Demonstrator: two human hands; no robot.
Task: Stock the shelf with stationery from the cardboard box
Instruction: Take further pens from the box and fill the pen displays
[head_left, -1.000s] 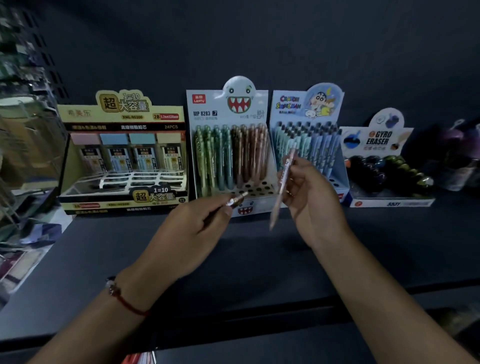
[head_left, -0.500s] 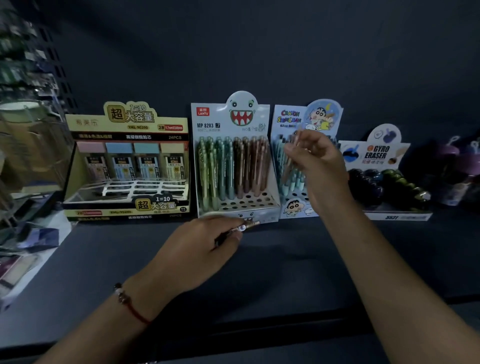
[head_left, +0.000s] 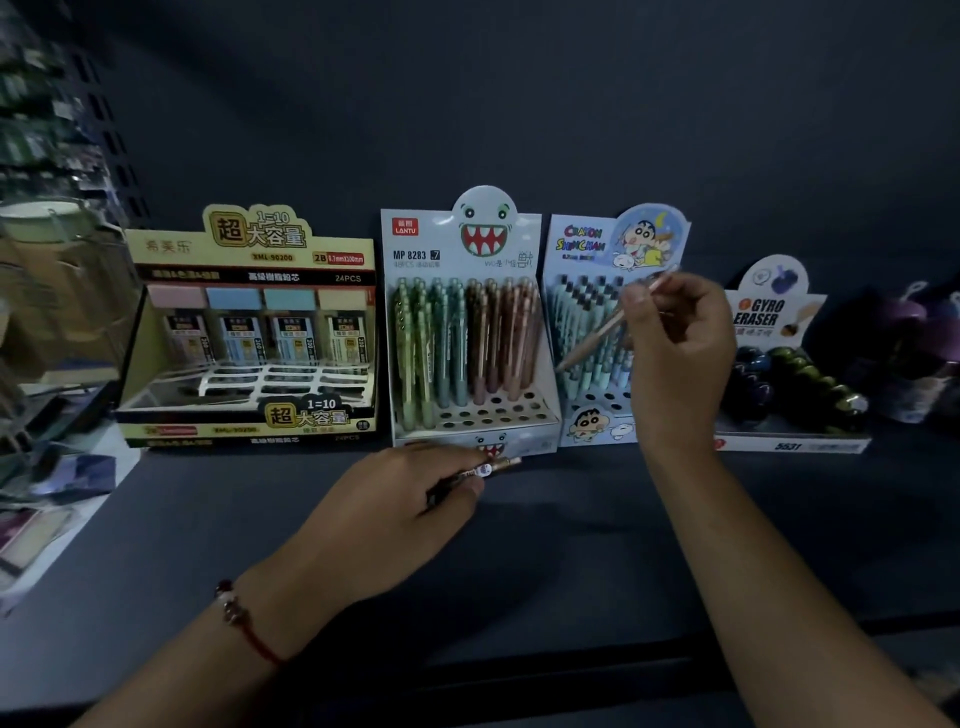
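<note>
A dark shelf (head_left: 571, 545) carries a row of display boxes. My right hand (head_left: 675, 353) pinches a peach mechanical pencil (head_left: 597, 338), tilted, tip pointing down-left in front of the blue cartoon pencil box (head_left: 587, 421). My left hand (head_left: 395, 514) rests low on the shelf and grips a dark pencil (head_left: 488, 469) whose end points right, just before the monster-face pencil box (head_left: 467, 249). That box holds several green, teal, brown and peach pencils; its front holes stand open. The cardboard box is out of sight.
A yellow lead-refill box (head_left: 249, 332) stands at the left and a gyro eraser box (head_left: 789, 436) at the right, with purple items (head_left: 914, 332) beyond. Blurred racks and papers (head_left: 47, 364) crowd the left edge. The shelf's front lip (head_left: 519, 670) runs below my wrists.
My right hand rose from the shelf front with the peach pencil and now hovers before the blue cartoon box. My left hand sank onto the shelf, keeping its dark pencil.
</note>
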